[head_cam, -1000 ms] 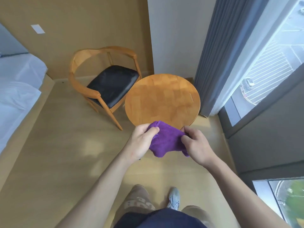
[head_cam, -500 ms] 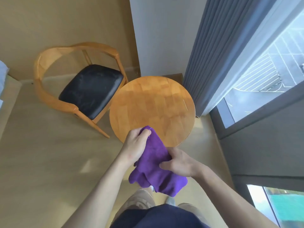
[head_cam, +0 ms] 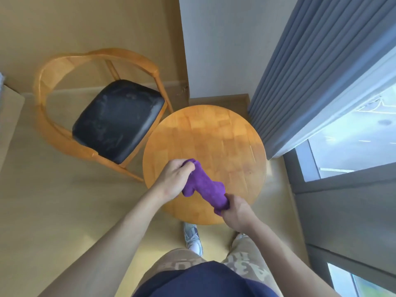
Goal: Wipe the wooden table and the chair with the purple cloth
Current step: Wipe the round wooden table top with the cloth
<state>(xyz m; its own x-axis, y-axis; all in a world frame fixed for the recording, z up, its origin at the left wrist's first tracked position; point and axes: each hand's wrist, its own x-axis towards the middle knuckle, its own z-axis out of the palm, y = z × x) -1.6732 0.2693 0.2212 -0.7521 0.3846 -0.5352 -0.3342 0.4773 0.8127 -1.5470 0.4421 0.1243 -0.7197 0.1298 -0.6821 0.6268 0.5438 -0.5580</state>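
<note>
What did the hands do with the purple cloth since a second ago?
Both hands carried the purple cloth forward, from in front of the wooden table to over its near half. The right hand shifted its grip to the cloth's near end. The left hand kept holding the far end. The chair stayed put.

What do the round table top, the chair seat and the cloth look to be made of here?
Table top: wood, block-jointed, with a smooth light sheen. Chair seat: black padded cover, probably leather or vinyl, judging by its dull shine and creases. Purple cloth: soft, fuzzy fabric, likely microfibre; it bunches between the hands.
</note>
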